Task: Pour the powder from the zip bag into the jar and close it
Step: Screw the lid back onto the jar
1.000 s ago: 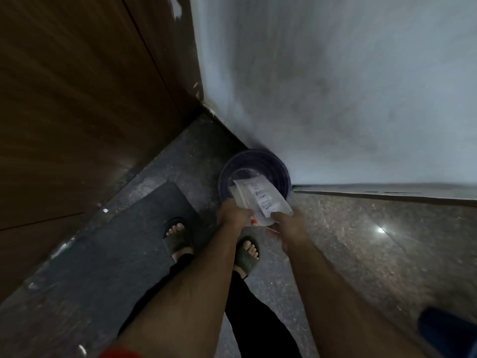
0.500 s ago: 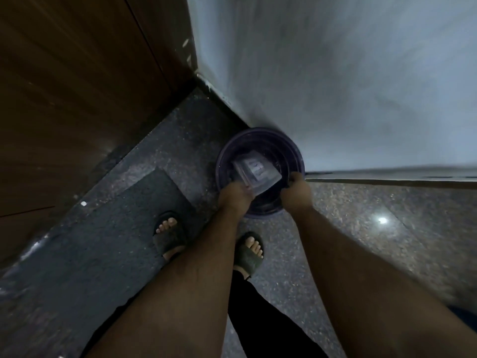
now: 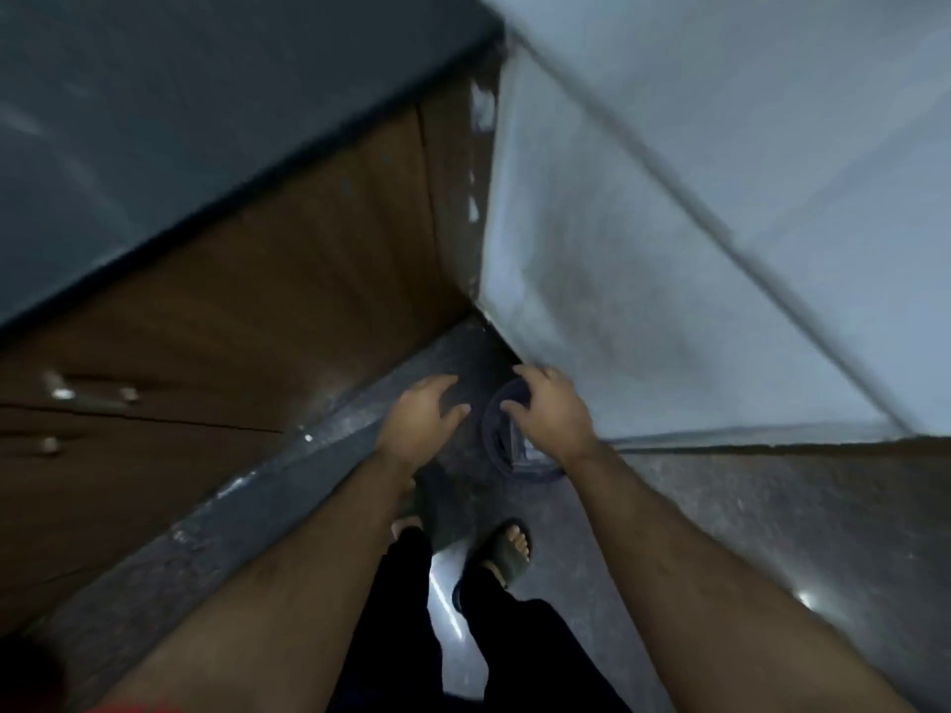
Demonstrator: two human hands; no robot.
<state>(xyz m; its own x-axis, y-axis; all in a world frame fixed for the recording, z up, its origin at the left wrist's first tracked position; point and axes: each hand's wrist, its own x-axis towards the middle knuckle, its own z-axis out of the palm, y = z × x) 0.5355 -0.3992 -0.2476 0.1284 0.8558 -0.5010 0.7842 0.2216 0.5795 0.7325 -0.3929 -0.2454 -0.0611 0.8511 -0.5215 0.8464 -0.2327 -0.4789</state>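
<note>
Down on the floor by the wall corner, a dark round bin (image 3: 496, 445) sits with a pale bag (image 3: 518, 447) seemingly inside, blurred. The right hand (image 3: 553, 411) hovers right over its rim, fingers spread, holding nothing; the left hand (image 3: 422, 419) hangs just beside, open and empty. No jar shows.

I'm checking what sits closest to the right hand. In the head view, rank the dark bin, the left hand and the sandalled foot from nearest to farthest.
From the right hand:
1. Dark bin, directly beneath it, against the wall.
2. Left hand, beside it to the left.
3. Sandalled foot, lower, toward the person.
</note>
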